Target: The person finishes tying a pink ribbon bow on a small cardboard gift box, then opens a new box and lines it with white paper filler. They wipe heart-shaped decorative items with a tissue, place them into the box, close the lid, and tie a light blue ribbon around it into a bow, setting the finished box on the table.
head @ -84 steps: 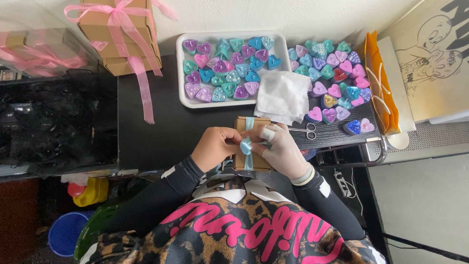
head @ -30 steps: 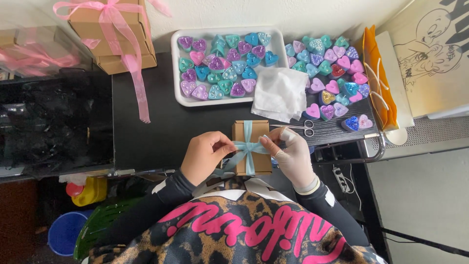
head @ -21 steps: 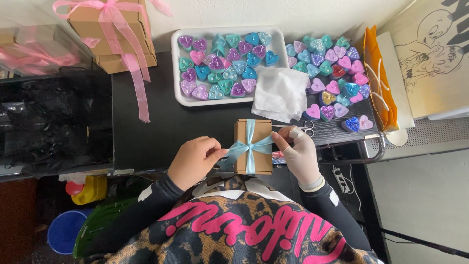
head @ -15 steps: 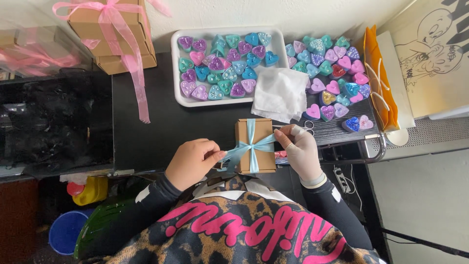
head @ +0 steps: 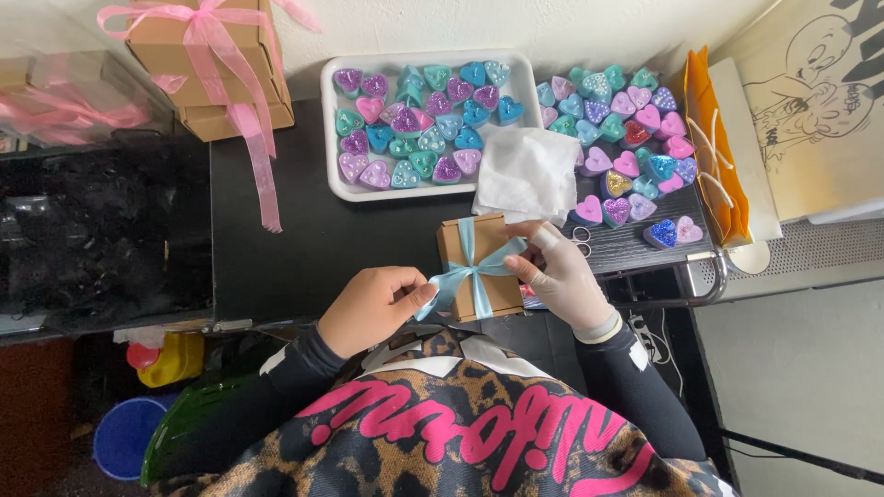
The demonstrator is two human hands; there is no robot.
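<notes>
Black desk [head: 304, 239] holds a small brown box [head: 479, 267] near its front edge. Left hand [head: 373, 308] and right hand [head: 557, 271] each pinch an end of its blue ribbon [head: 474, 271], fingers together. Scissors [head: 582, 237] peek out, mostly hidden. Since before, the hands moved apart, pulling the bow tighter.

Scissors [head: 582, 237] mostly behind the right hand [head: 560, 276], perhaps; pink-ribboned boxes [head: 207, 64] edge-cropped.

Black long sleeves on both arms, snug to the wrists. Leopard-print top across the chest, with big pink lettering. Thin pale glove over the right hand [head: 562, 276], rolled at the cuff. Left hand [head: 373, 308] ungloved.
</notes>
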